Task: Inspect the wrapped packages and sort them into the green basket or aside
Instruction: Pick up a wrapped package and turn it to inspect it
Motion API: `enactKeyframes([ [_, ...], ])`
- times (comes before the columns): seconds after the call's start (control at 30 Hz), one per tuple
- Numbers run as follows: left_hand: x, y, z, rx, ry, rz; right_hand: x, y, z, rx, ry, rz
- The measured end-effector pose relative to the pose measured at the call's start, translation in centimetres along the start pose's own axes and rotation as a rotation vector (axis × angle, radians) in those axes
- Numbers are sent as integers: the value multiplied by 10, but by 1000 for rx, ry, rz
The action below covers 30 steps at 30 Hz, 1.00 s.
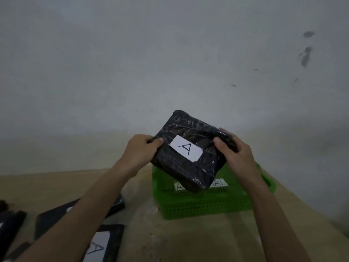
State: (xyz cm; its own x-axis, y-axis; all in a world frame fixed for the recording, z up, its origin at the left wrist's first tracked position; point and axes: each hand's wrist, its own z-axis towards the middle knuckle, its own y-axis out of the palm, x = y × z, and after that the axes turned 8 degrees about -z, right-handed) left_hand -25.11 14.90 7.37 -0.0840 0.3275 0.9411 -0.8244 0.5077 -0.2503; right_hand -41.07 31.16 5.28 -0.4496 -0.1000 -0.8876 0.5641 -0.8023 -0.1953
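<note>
The left grip [140, 150] pinches the 9 o'clock edge of a black wrapped package [188, 127], thumb on its front face. The right grip [236, 154] clasps the 3 o'clock edge the same way. The package is held tilted, up off the table [188, 241], with its white label [186, 149] marked "A" facing the camera. In view it overlaps the green basket [204, 207]. At 7 o'clock from the basket, more black packages [118, 242] lie on the table, one showing an "A".

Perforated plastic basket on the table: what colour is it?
Bright green; the perforated plastic basket shows best in the head view.
</note>
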Motion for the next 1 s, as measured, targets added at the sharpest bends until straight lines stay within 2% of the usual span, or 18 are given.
enactKeyframes([
  [0.1, -1, 34, 15, 31, -70, -44, 16, -25, 15, 79, 53, 26],
  [0.27, -20, 81, 34, 39, -272, -111, 64, -65, 24, 250, 79, -435],
  [0.43, -31, 114, 46, -32, -431, -155, 104, -78, 27, 124, 233, -707],
  [0.53, -37, 128, 50, -102, -518, -129, 105, -78, 27, 85, 262, -692],
  [0.7, -47, 150, 49, -114, -603, -104, 98, -77, 25, 83, 257, -654],
  [1.0, -57, 190, 63, -73, -463, -118, 98, -82, 23, 127, 283, -600],
])
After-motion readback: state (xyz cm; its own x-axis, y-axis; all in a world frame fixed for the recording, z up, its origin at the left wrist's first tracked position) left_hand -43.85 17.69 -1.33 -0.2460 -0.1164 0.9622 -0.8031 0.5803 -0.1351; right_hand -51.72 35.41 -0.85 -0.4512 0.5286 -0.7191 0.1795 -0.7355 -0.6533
